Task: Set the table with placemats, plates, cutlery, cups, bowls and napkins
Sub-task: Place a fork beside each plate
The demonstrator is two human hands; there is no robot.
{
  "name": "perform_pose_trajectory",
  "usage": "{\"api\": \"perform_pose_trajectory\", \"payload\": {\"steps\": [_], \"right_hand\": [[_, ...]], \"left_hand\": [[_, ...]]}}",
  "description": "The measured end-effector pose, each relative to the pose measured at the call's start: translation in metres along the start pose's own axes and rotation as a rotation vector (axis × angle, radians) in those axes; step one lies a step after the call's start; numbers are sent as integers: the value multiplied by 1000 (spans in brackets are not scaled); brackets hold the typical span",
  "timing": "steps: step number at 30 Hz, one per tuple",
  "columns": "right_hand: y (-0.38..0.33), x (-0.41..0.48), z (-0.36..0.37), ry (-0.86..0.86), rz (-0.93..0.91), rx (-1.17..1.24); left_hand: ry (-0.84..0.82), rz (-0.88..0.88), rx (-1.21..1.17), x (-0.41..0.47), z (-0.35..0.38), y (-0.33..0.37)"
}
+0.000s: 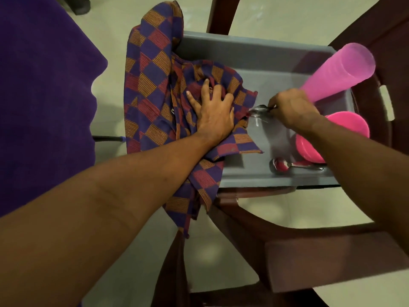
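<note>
Pressing flat at centre of frame, fingers straight and spread, gripping nothing: left hand (212, 114), lying on top of checked cloth (150, 85) of purple, red and orange squares. Draping over the left wall of grey plastic tub (254, 52) and hanging past its near edge toward lower centre: that same cloth, bunched under the palm. Pinching metal cutlery (259, 110) just right of the cloth's edge, fingers curled round the handles: right hand (292, 109), right of centre and inside the tub; working ends pointing left and touching the cloth hem, count of pieces too blurred to tell. Leaning from behind the right hand toward upper right, open mouth over the tub's far right corner: stack of pink tumblers (340, 69); cannot tell whether the hand is touching it. Lying in the tub at the right edge, partly hidden under the right forearm: pink bowls (345, 127), nested. Lying along the tub's near wall, lower right of centre, well apart from both hands: single spoon (281, 165), bowl end to the left, reflecting pink. Resting on a dark brown chair (287, 231): the tub itself. Showing through the chair frame at top and bottom: pale tiled floor (265, 16). Filling the upper left: purple fabric surface (44, 85).
</note>
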State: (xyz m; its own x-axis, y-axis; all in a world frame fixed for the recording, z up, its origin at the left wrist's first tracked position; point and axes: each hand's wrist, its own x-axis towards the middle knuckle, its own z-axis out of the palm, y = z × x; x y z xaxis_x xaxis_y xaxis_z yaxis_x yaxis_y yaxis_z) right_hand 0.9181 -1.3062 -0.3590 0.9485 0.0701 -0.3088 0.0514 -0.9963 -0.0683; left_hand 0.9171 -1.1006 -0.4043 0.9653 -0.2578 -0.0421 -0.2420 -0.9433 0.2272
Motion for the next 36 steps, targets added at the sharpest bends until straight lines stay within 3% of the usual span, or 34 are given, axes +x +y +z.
{"api": "perform_pose_trajectory", "payload": {"steps": [4,8,11,13,16,21,25,28,33,36], "right_hand": [[-9,-27,-17,84,-41,1],[-10,-62,-53,253,-2,183],[-21,-91,-76,341,69,425],[-37,-113,-89,344,74,641],[-75,-149,-111,305,97,981],[-142,-198,-136,308,114,1232],[-179,-242,-137,349,171,1270],[-203,-293,-130,312,178,1325],[-245,-413,-116,337,191,1169],[-265,-487,-108,394,253,1202]], "left_hand": [[-73,-3,-51,1,-8,0],[-212,-10,-179,0,-30,-1],[-228,36,-296,-17,-58,0],[-218,77,-562,-39,-85,7],[-214,-54,-1107,-76,-142,25],[-321,-99,-1547,-130,-222,51],[-212,-234,-1502,-184,-260,59],[-242,-289,-1470,-241,-283,56],[-317,-451,-1639,-368,-305,61],[-341,-586,-1811,-441,-307,66]]}}
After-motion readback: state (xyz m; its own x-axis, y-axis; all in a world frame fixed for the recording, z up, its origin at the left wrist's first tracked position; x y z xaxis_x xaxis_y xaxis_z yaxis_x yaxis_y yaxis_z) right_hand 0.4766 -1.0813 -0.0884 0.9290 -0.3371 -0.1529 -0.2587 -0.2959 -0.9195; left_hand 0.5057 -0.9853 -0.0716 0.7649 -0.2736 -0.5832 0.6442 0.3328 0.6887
